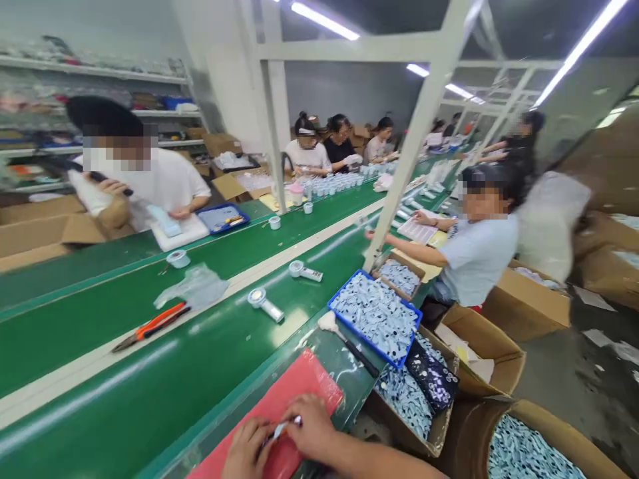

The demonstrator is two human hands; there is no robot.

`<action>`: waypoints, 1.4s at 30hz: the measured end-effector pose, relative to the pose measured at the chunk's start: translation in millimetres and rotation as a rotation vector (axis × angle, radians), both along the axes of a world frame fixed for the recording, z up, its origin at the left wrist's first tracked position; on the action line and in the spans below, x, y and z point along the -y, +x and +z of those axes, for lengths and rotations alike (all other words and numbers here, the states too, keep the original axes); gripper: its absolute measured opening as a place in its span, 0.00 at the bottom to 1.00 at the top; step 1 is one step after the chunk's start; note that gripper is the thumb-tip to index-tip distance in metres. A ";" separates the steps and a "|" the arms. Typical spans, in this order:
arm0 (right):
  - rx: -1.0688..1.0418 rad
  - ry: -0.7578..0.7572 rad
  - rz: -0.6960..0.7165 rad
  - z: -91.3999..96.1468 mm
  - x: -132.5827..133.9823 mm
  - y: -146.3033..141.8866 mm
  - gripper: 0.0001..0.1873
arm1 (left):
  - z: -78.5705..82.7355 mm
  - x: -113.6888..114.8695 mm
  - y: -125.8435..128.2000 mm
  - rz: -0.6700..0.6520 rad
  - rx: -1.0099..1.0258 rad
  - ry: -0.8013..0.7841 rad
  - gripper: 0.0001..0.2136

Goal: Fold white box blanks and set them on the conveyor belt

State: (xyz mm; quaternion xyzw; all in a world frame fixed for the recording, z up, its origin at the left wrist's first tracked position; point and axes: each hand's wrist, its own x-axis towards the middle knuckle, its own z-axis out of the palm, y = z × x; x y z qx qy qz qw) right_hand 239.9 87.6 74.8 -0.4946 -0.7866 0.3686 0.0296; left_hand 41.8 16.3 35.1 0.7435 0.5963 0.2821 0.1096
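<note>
Factory workroom. White wall shelves point(90, 75) on the left, crammed with stock. Thick white pillar point(229, 80) in the corner, grey back wall point(349, 86) behind. Pale metal frame point(424, 126) rises over long green conveyor benches point(74, 372). Fluorescent tube lights point(324, 20) on dark ceiling point(399, 20). Grey concrete floor point(559, 379) at right, paper scraps point(594, 299) lying on it.

Room for the hands: above the green conveyor belt point(150, 379), ahead and left of the pink mat point(272, 426). Left hand point(244, 449) and right hand point(312, 426) low over the mat, close together at a small white piece point(282, 429). Obstacles ahead on the belt: orange-handled pliers point(152, 326), white handheld tool point(264, 305). To the right: black-handled brush point(357, 352), blue tray point(359, 335), and a parts-filled cardboard box point(442, 416) at lower right.
</note>
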 end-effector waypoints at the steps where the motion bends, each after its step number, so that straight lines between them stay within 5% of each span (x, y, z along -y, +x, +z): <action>1: 0.010 -0.017 0.009 0.9 0.4 2.9 0.17 | 9.6 2.4 6.8 0.004 -0.019 -0.051 0.23; 5: 0.025 -0.070 0.195 2.0 -1.4 16.1 0.31 | 33.5 20.1 28.7 0.013 -0.035 -0.262 0.11; 12: 0.120 -0.136 0.319 3.1 -1.4 30.3 0.24 | 26.8 38.2 55.9 0.187 0.065 -0.495 0.13; 24: 0.152 -0.050 0.379 2.6 14.3 32.5 0.26 | 41.4 33.1 61.2 0.165 -0.015 -0.578 0.16; 30: 0.061 0.015 0.350 7.3 6.5 31.0 0.22 | 59.6 18.1 46.2 0.040 -0.179 -0.565 0.12; 35: 0.083 0.197 0.119 12.0 -49.0 75.6 0.21 | 82.5 -35.4 -30.6 0.002 -0.319 -0.494 0.13; 39: 0.252 0.354 -0.177 23.6 -118.7 142.9 0.22 | 101.6 -120.0 -98.9 0.186 -0.378 -0.411 0.15; 42: 0.283 0.441 -0.209 27.5 -161.4 145.5 0.18 | 124.8 -156.2 -110.7 0.314 -0.389 -0.415 0.13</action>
